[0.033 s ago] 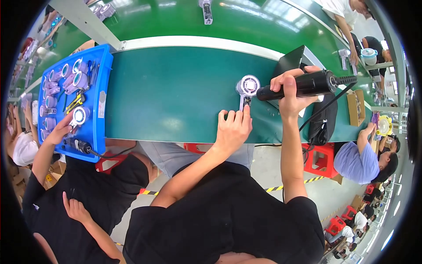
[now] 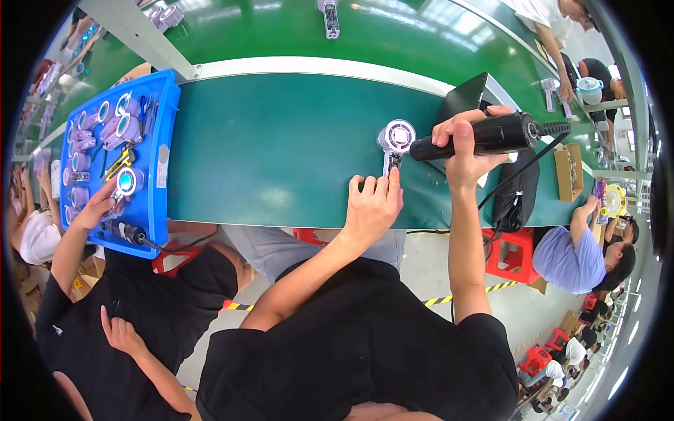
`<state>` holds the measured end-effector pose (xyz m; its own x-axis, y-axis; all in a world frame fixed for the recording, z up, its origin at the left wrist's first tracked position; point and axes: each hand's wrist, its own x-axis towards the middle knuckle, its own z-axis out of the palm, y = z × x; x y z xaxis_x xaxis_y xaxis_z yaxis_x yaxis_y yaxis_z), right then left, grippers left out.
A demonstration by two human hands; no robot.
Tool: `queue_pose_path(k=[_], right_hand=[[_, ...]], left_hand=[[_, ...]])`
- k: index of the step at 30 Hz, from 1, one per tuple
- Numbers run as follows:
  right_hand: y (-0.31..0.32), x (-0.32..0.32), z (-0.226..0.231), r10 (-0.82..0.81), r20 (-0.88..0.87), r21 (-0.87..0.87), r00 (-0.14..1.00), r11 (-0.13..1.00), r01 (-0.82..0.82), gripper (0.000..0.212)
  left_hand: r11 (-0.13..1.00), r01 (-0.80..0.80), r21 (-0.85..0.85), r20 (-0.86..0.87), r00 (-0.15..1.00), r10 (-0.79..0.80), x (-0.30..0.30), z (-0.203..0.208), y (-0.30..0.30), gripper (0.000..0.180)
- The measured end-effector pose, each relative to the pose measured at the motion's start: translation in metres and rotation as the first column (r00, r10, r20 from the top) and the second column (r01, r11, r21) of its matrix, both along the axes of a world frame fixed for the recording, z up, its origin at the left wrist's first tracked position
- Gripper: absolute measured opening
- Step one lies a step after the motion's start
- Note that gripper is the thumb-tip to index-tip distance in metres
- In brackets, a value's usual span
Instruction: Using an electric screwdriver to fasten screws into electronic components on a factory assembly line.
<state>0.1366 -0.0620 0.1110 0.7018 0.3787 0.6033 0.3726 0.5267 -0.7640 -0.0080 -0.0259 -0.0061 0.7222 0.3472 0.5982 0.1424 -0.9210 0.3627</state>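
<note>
A small pale handheld fan (image 2: 398,136) with a round white head lies on the green tabletop, its handle toward me. My left hand (image 2: 373,207) is closed on the lower handle, with the index finger stretched onto the exposed inner parts. The palm hides the handle's end. My right hand (image 2: 467,151) grips a black corded electric screwdriver (image 2: 502,133), held sideways. Its front end points left, right beside the fan head; whether they touch I cannot tell.
At the left, a blue tray (image 2: 163,154) holds several lilac fans, a yellow cutter (image 2: 121,161) and tools. A co-worker's hand (image 2: 96,205) holds a fan over it. To the right are a black box (image 2: 463,97), a black pouch (image 2: 516,193) and a cardboard box (image 2: 569,172).
The fan head in the co-worker's hand has tilted slightly and now shows bright blue. My own hands, the screwdriver and my fan have not visibly moved.
</note>
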Motion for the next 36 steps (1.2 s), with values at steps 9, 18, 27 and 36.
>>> queue_pose_path(k=[9,18,27,36], right_hand=[[0.004,-0.007,-0.014,-0.017,0.177,-0.113,0.984,0.993,0.038,0.043],[-0.002,-0.003,-0.029,-0.009,0.281,-0.139,0.960,0.989,0.050,0.043],[-0.045,0.008,0.054,-0.303,0.068,-0.065,0.950,0.949,0.308,0.047],[-0.074,0.051,0.039,-0.289,0.060,-0.088,0.956,0.952,0.293,0.049]], left_hand=[[0.998,0.031,-0.057,0.001,1.000,-0.031,-0.002,-0.003,0.001,0.050],[0.998,0.040,-0.049,-0.013,0.999,-0.041,-0.002,0.000,-0.001,0.053],[0.997,0.055,-0.049,-0.014,0.998,-0.055,-0.003,-0.004,0.000,0.055],[0.995,0.082,-0.064,-0.035,0.996,-0.084,-0.005,-0.003,0.000,0.059]])
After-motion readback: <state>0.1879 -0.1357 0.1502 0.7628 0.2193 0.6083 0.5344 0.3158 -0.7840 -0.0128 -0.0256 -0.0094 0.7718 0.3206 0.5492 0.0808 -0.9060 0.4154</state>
